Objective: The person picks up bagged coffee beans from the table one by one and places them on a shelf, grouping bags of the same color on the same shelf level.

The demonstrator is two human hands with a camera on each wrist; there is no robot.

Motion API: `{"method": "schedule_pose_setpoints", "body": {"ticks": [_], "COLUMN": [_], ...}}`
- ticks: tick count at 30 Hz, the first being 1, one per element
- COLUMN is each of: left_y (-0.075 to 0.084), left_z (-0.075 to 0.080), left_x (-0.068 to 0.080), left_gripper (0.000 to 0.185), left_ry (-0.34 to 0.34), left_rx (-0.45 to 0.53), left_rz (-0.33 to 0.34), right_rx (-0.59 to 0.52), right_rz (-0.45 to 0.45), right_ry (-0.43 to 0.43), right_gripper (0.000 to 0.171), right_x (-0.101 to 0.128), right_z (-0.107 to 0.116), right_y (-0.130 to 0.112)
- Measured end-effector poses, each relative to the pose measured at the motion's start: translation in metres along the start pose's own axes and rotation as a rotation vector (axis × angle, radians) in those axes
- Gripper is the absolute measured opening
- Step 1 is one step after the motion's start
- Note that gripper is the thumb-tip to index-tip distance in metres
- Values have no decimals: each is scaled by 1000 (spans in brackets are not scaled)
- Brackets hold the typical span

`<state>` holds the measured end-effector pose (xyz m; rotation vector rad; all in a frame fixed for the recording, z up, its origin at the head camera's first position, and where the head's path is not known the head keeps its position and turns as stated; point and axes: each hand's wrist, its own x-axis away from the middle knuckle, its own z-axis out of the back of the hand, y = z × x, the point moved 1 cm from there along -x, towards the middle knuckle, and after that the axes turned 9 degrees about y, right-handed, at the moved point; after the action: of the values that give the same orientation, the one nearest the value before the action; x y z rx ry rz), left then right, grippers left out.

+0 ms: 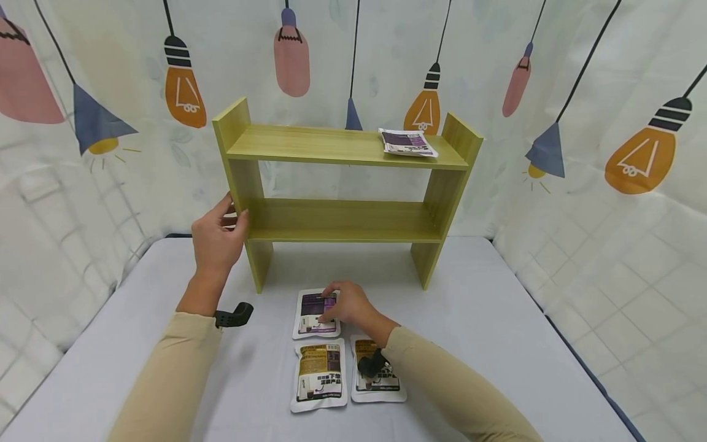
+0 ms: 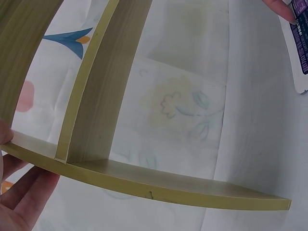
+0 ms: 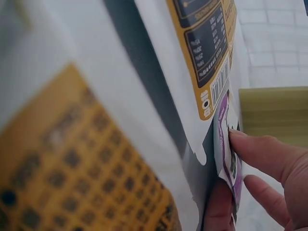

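My left hand [image 1: 220, 236] grips the left side panel of a light green wooden shelf rack [image 1: 345, 236], thumb on one face and fingers on the other in the left wrist view. On the white table in front, my right hand [image 1: 350, 304] pinches a purple-labelled pouch [image 1: 309, 316] at its right side. The right wrist view shows the thumb [image 3: 255, 149] on that pouch's printed face and a finger [image 3: 219, 207] underneath. Nearer to me lie two yellow-labelled pouches, a left one [image 1: 320, 377] and a right one [image 1: 381, 388], the latter partly covered by the right wrist.
A small stack of purple-labelled pouches [image 1: 407, 143] lies on the right of the rack's upper board [image 1: 309, 140]. Behind the rack hangs a curtain [image 1: 232, 55] printed with lamps. The table's right edge [image 1: 580, 362] runs along more curtain.
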<state>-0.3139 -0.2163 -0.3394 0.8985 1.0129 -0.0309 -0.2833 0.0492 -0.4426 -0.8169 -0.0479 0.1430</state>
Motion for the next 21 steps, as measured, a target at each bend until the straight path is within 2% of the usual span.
{"method": "schedule_pose_setpoints", "body": {"ticks": [15,21], "left_y": [-1,-1], "left_z": [0,1], "left_x": [1,1], "left_gripper": [46,46], "left_ry": [4,-2], "left_rx": [-5,0], "left_rz": [0,3], "right_rx": [-46,-96], "right_rz": [-24,-41], "right_ry": [-7,-17], "right_gripper": [46,46], "right_x": [-4,-5], "right_z": [-4,-6], "right_y": [0,3]}}
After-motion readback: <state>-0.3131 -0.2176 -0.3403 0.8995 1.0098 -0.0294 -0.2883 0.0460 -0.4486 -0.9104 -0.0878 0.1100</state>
